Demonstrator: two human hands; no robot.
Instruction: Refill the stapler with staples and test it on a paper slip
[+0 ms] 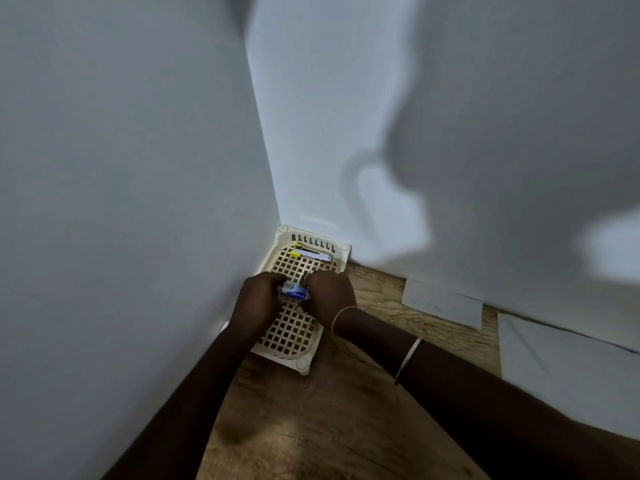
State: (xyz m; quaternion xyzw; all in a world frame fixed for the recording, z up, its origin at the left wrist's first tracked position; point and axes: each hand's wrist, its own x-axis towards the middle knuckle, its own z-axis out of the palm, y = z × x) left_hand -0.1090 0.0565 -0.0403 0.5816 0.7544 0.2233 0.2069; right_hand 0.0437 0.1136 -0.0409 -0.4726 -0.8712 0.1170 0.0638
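Note:
A small blue and white staple box (295,291) is held over a cream lattice tray (294,332) in the corner of two white walls. My left hand (258,299) grips the box from the left. My right hand (329,296) pinches its right end, with something thin between the fingertips that is too small to make out. A yellow and silver stapler (310,253) lies across the far end of the tray, apart from both hands.
The tray stands on a wooden table (329,427), pushed against the left wall. A paper slip (441,303) lies along the right wall, and a larger white sheet (568,368) lies at the right edge.

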